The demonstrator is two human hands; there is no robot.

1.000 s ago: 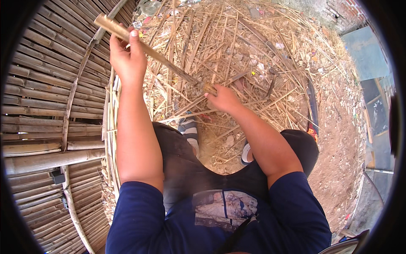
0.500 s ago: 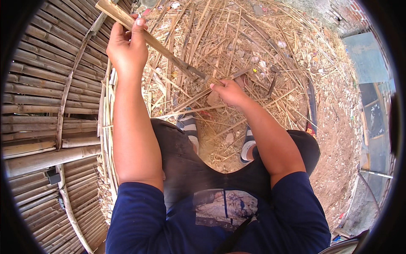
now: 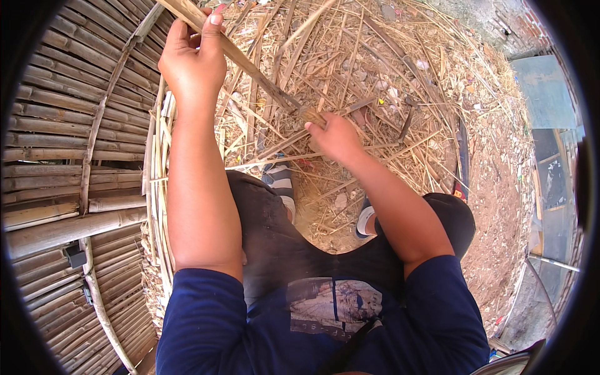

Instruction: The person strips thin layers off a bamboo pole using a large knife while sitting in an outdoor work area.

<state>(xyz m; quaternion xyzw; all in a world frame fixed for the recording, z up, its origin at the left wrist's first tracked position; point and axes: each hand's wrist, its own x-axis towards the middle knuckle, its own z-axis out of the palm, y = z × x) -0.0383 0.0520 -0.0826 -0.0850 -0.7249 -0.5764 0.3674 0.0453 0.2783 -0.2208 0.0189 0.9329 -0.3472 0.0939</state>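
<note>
My left hand [image 3: 195, 59] is closed around a long, pale wooden stick [image 3: 250, 67], which slants from the upper left down toward the middle. My right hand [image 3: 337, 136] grips the light wooden handle [image 3: 310, 115] of what looks like a knife. Its dark, narrow blade lies along or against the lower end of the stick; whether it cuts in cannot be made out. Beyond my right hand, a hammer-like tool [image 3: 407, 120] with a dark handle lies on the littered ground.
Split bamboo strips and shavings [image 3: 369, 75] cover the ground ahead. A bamboo slat wall [image 3: 75, 125] rises close on the left. My striped shoes stand below my hands. On the right are bare soil [image 3: 494, 219] and a blue-grey panel [image 3: 545, 94].
The handle in my right hand has shifted slightly left and up, and less of the blade shows. My left hand and the stick have moved a little to the right.
</note>
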